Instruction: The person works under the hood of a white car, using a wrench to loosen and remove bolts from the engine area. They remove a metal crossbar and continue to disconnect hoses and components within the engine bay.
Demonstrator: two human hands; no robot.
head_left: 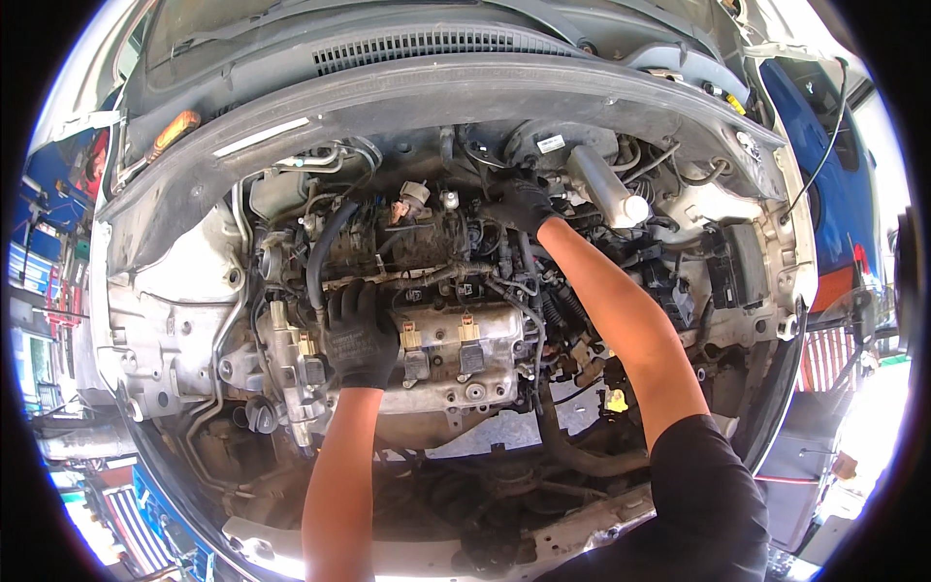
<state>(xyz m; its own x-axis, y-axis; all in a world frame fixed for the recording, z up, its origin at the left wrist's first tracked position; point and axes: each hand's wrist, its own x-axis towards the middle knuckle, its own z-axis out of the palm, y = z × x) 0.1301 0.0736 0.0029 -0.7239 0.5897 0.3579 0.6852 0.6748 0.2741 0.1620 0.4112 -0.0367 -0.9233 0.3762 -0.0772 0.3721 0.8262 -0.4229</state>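
Note:
Both my hands wear black gloves and are inside the engine bay of a car. My left hand [361, 335] lies on the engine's metal valve cover [441, 361], fingers stretched toward the back. Beside it are ignition coils, one of them [416, 363] just to its right, and a thick black hose [328, 254] runs up behind its fingertips. My right hand [524, 202] reaches to the rear of the engine, among dark hoses and wires, left of a silver cylinder [601, 186]. Its fingers look curled in; what they hold is hidden in the dark clutter.
An orange-handled screwdriver [175, 132] lies at the far left by the cowl [388, 92]. A black box [734, 264] sits at the right of the bay. An oil filler cap [260, 415] is at the left front. The front crossmember [407, 558] runs along the near edge.

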